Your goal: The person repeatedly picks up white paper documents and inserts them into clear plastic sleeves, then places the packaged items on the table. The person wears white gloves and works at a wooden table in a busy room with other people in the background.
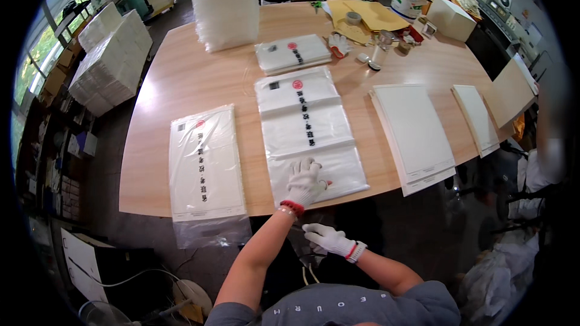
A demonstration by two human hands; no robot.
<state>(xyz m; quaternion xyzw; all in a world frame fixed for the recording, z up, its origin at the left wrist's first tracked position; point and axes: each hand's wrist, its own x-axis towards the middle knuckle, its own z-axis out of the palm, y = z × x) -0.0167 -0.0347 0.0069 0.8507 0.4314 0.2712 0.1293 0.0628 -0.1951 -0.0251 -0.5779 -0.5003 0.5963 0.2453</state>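
Note:
My left hand point(305, 182), in a white knit glove with a red cuff, lies with fingers spread on the lower part of a clear plastic bag point(308, 115). The bag is flat, with fold creases and dark print down its middle. My right hand point(329, 238), gloved the same way, hovers off the table's near edge, fingers loosely stretched to the left and nothing visible in them. To the left lies a bagged stack of white paper point(204, 163), its loose bag end hanging over the edge. Right of the flat bag is a stack of white paper point(414, 133) without a bag.
Folded plastic bags point(293, 54) lie behind the flat one, beside a spare glove point(339, 45). A tall translucent stack point(223, 6) stands at the back left. Tape point(353, 18) rests on yellow paper point(377, 15). Another person point(547, 151) is at the right by a smaller paper stack point(475, 118).

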